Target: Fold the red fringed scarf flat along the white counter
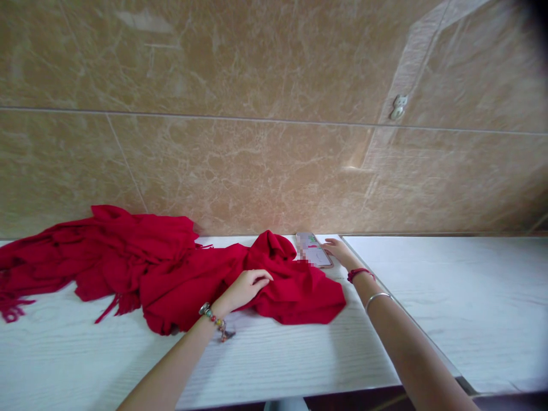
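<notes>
Here, from my remote seat, I see the left hand point(246, 288) resting on top of the red scarf point(171, 274), toward the scarf's right end. Its fingers are curled inward over a ridge of cloth. I cannot tell whether they actually pinch the fabric or only lie on it. A beaded bracelet point(216, 321) sits on that wrist, just off the scarf's near edge.

The right hand point(340, 251) lies just beyond the scarf's right end, palm down and fingers stretched out loosely. Its fingertips touch the right edge of a phone point(314, 249). The phone lies flat with its screen lit, and its left edge meets the scarf's raised right fold. On that wrist I see a red cord point(358, 274) and, farther up the forearm, a silver bangle point(379, 297), both to the right of the scarf.

The scarf itself sprawls crumpled along the back of the white counter point(299, 354). Its fringed left end trails off toward the picture's edge, and its right end is bunched under the left hand. Right of the scarf a seam separates a second white slab point(471, 297). Behind the scarf rises a tan marbled wall point(257, 114), with a small hook point(398, 107) high up to the scarf's right.
</notes>
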